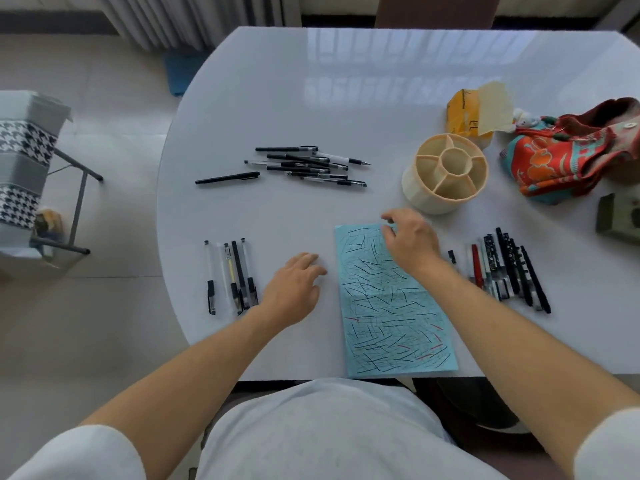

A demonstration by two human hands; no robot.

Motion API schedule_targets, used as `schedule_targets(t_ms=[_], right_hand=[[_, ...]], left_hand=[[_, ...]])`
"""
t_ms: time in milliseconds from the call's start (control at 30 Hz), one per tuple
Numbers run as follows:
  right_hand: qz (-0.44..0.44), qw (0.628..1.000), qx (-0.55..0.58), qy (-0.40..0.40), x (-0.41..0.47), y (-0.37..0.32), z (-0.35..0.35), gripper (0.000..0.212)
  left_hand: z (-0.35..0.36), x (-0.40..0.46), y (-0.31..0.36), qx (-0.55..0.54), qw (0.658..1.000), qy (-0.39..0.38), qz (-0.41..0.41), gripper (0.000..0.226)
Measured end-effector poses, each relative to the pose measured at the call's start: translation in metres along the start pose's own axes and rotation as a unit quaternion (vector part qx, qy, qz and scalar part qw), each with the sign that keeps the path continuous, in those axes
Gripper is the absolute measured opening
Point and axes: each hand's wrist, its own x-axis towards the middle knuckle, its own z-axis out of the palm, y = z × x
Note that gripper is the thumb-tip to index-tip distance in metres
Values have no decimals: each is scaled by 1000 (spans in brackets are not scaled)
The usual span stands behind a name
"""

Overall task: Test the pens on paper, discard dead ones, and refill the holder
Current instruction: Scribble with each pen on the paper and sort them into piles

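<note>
Here, the head view shows the left hand [294,289] lying flat and relaxed on the worktop [277,98], holding nothing; the right hand [408,242] pinches the scribbled blue paper [391,306] at its far edge. The empty pen holder [446,173] stands just beyond. Untested pens [311,166] lie farther off; she should likely steady the sheet before testing.

A sheet of paper [391,306] lies on the bench [311,98] at its near edge, a little right of centre. Left of it sits a row of pens [232,277], laid side by side. Right of the paper lies a second, larger row of pens [509,270]. Behind the paper and to the left, a loose pile of pens [311,165] lies mid-bench, with a single pen [227,178] just left of it. The holder [446,173] stands behind the paper's far right corner. Behind the holder lies a packet [478,110], and right of it a cloth bag [571,154].
</note>
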Motion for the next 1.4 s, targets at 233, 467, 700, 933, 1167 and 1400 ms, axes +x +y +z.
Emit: schedule_targets(t_ms=[233, 467, 700, 933, 1167, 1400], right_hand=[[-45, 994, -85, -44, 93, -81, 35, 29], [-43, 977, -179, -112, 102, -83, 51, 32], [147, 935, 316, -74, 37, -71, 30, 10], [213, 788, 567, -111, -48, -45, 38, 4], [235, 781, 576, -59, -84, -27, 48, 16], [271, 804, 529, 18, -74, -5, 35, 25]], left_hand=[[-16, 3, -14, -33, 996, -81, 5, 36], [-24, 4, -16, -39, 992, -120, 12, 34], [-35, 15, -10, -138, 986, -70, -62, 40], [-32, 20, 17, -229, 969, -67, -59, 16], [-18, 13, 43, -103, 993, -52, 4, 24], [-4, 9, 45, -29, 999, -13, 24, 26]])
